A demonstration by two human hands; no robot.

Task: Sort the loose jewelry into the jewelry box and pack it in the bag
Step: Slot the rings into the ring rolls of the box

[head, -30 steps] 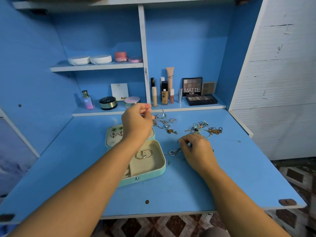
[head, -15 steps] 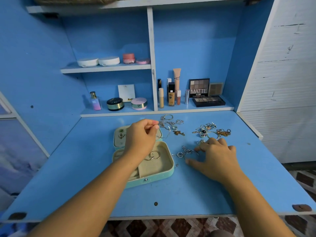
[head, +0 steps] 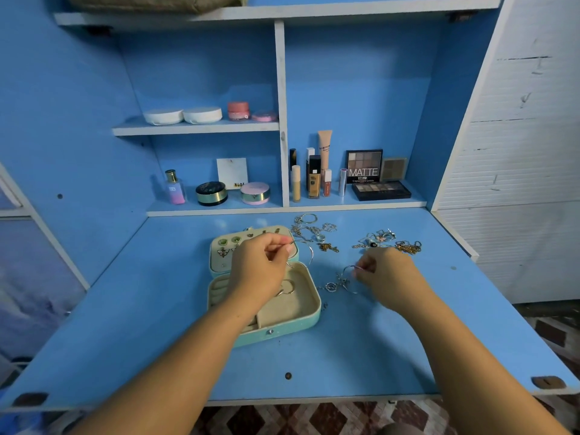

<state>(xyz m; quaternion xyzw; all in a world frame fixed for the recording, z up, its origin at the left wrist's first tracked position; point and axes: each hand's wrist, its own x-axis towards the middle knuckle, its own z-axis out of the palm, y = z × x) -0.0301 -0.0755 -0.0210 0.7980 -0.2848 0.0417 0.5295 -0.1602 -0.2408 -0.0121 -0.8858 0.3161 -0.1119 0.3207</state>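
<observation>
A: The left hand (head: 257, 271) pinches a thin bangle (head: 310, 251) over the open box (head: 310, 315), mid-table. The right hand (head: 389, 277) pinches a ring (head: 347, 269) just right of the box.

B: What could go wrong?

A: That ring looks caught in a chain (head: 331, 287). Lifting it may drag the tangle and scatter small bits across the table (head: 345, 356).

B: And the pile (head: 317, 233)?

A: It's by the back edge with chains overlapping, so knots are likely.

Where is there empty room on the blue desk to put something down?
Bare spots on the desk: left of the jewelry box up to the side wall, the front strip between box and desk edge, and the right corner beyond the right hand. Crowded: loose jewelry behind the box and between it and that hand.
</observation>
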